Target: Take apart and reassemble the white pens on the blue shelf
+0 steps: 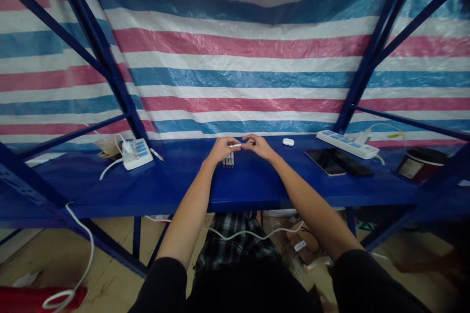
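Observation:
Above the blue shelf top, my left hand [221, 149] and my right hand [258, 145] meet fingertip to fingertip. Between them is a slim white pen [235, 145], lying about level. The left fingers pinch one end of it, and the right thumb and fingers close on the other end, which they mostly cover. Just below the left hand, several white pens with dark tips [228, 160] lie side by side in a row, tips toward me. The left hand partly hides their far ends.
A white earbud case [288, 142] and two phones [325, 162] lie to the right, before a power strip [347, 144]. Further right stands a dark tub [422, 164]. Leftward are another power strip [138, 153] and a white marker [156, 154]. Blue metal posts [378, 44] frame the shelf.

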`<move>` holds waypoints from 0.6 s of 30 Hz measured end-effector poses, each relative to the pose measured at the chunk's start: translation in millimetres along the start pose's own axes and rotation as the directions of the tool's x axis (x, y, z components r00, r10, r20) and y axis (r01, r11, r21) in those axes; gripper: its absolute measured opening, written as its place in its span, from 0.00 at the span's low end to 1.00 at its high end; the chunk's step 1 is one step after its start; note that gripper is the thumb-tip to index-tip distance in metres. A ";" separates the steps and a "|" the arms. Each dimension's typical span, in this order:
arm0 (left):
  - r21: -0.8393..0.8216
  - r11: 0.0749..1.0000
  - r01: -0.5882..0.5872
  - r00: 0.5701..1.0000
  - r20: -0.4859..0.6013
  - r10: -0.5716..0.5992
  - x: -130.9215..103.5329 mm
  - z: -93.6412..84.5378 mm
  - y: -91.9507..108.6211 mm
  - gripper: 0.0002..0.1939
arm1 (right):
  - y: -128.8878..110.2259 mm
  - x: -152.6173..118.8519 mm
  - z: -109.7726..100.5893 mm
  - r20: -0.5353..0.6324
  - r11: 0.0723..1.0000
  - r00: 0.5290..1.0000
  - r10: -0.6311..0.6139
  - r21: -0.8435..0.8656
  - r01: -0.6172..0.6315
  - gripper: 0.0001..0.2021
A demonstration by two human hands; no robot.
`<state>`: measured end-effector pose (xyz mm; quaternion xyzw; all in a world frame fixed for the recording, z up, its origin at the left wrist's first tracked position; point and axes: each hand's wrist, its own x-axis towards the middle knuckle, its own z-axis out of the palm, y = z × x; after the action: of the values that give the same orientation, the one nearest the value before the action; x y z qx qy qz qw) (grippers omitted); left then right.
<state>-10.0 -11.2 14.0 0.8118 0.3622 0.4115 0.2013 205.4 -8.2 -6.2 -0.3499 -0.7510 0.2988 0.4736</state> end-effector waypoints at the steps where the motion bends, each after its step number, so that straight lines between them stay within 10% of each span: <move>1: -0.003 1.000 -0.006 1.000 -0.006 0.006 0.1 0.3 -0.1 0.11 | 0.3 -0.3 0.3 0.000 1.000 1.000 -0.009 0.008 0.009 0.19; 18: -0.021 0.999 -0.038 0.999 -0.031 0.037 2.0 4.4 -7.1 0.11 | -5.3 -3.2 -2.3 0.083 0.986 0.996 0.008 -0.167 0.006 0.20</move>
<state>-8.6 -5.2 8.1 0.8097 0.3458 0.4314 0.1965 207.2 -13.6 -2.8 -0.3759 -0.7924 0.2495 0.4105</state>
